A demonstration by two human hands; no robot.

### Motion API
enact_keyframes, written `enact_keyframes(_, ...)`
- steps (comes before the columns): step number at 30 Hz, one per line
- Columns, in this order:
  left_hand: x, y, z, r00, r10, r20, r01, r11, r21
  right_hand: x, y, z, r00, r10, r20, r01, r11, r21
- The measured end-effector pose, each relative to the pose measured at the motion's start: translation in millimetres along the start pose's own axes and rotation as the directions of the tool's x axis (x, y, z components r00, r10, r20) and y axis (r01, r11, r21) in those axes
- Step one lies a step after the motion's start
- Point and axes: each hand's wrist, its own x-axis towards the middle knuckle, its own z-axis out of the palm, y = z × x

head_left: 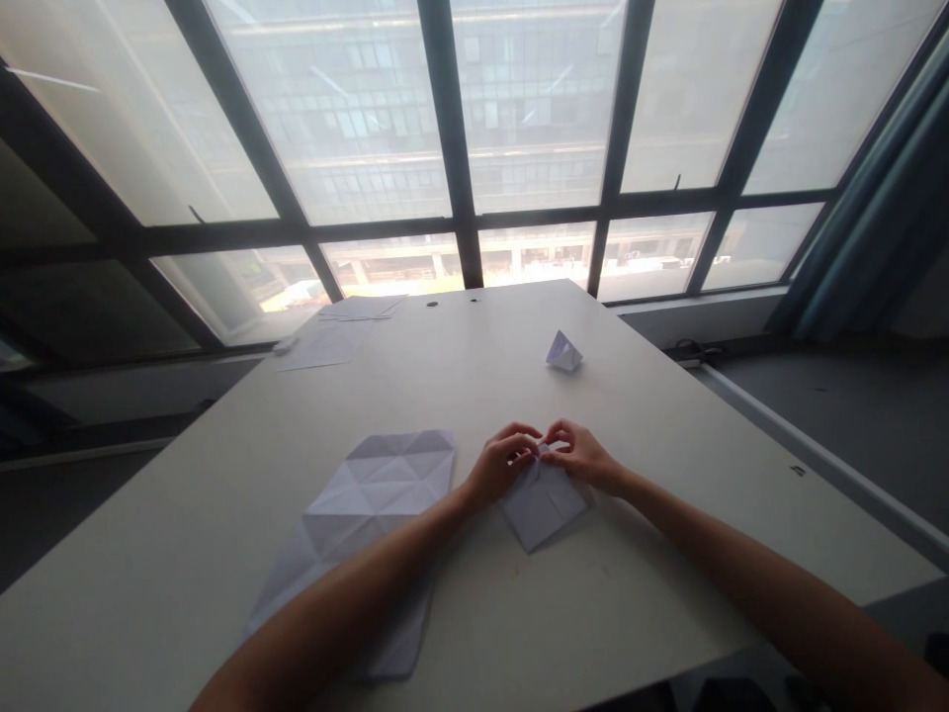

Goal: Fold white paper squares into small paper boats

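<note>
The folded paper [535, 514] is held near the table's [667, 425] front edge. Its far corner is pinched by the left hand [502, 465] and the right hand [585, 459], with fingers curled nearly closed. Creases are best pressed slowly, with sides kept even.

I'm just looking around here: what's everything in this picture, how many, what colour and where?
Folded paper: one, white, at the near middle, between the hands
Creased sheet: one, white, left of it, partly behind the left forearm
Small folded shape: one, white, farther back
Loose sheets: several, white, far left
Table: one, white, beneath these
Window wall: one, dark-framed, behind
Curtain: one, blue-grey, right
Floor: grey, beside the table
Hands: two, bare, left and right, fingers at the folded paper's far corner
</note>
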Motion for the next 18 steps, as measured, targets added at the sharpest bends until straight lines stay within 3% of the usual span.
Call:
enact_keyframes(6,0.7,3.6,0.1,0.999,0.048,0.014,-0.048,0.999,0.022,-3.2,-1.6,3.6,0.992,0.030,0.124,-0.037,0.998,0.052)
enact_keyframes(15,-1.3,3.0,0.0,0.997,0.056,0.057,-0.055,0.998,-0.008,-3.0,-2.0,5.5,0.996,-0.013,0.089,0.014,1.000,-0.011)
enact_keyframes(18,-1.1,-0.3,1.7,0.997,0.008,0.074,-0.005,0.999,-0.043,-2.0,-0.2,6.7,0.998,-0.049,0.046,0.052,0.997,-0.057)
